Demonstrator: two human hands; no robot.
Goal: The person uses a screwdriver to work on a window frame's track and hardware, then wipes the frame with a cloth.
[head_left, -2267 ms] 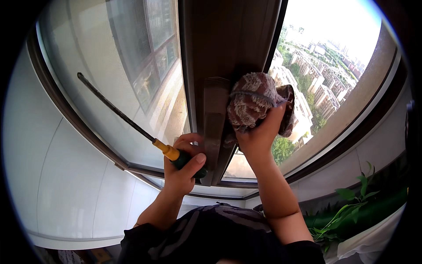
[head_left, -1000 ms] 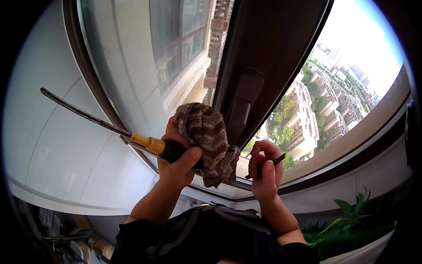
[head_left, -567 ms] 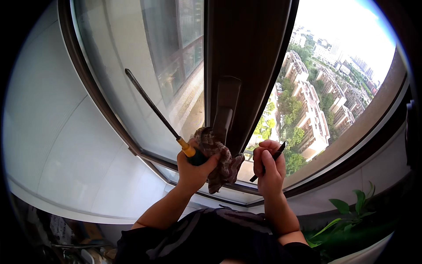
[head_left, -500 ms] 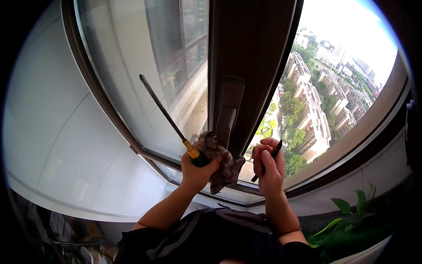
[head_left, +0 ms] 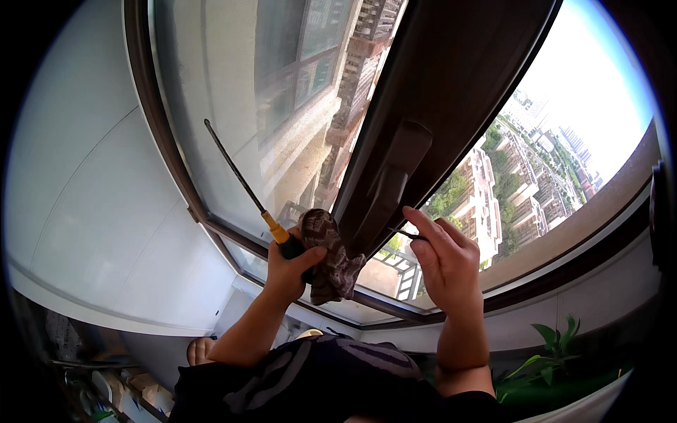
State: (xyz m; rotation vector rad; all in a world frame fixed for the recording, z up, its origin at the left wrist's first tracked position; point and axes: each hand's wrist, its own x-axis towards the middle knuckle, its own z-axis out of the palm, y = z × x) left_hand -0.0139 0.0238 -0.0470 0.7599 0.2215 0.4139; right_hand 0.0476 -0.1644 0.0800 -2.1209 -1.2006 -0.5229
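Note:
My left hand (head_left: 285,275) is closed round a screwdriver (head_left: 274,226) with a yellow and dark green handle, its long metal shaft pointing up and left. The same hand clasps a crumpled brown patterned cloth (head_left: 330,264), which bulges out beyond my thumb. In my right hand (head_left: 451,268), thumb and fingers pinch a slim black pointed tool (head_left: 410,233); its tip points left and most of its length is hidden. The dark window handle (head_left: 395,180) sits on the brown window frame (head_left: 458,77), just above and between my hands. Neither hand visibly grips that handle.
Glass panes flank the frame, with buildings (head_left: 493,211) and trees far below outside. White panels (head_left: 77,211) stand on the left. A leafy green plant (head_left: 557,345) is at the lower right, and assorted clutter (head_left: 113,388) lies at the lower left.
My view has shifted, with the window frame now tilted to the right. My right hand has turned, so the black tool points left toward the frame. My left hand keeps screwdriver and cloth.

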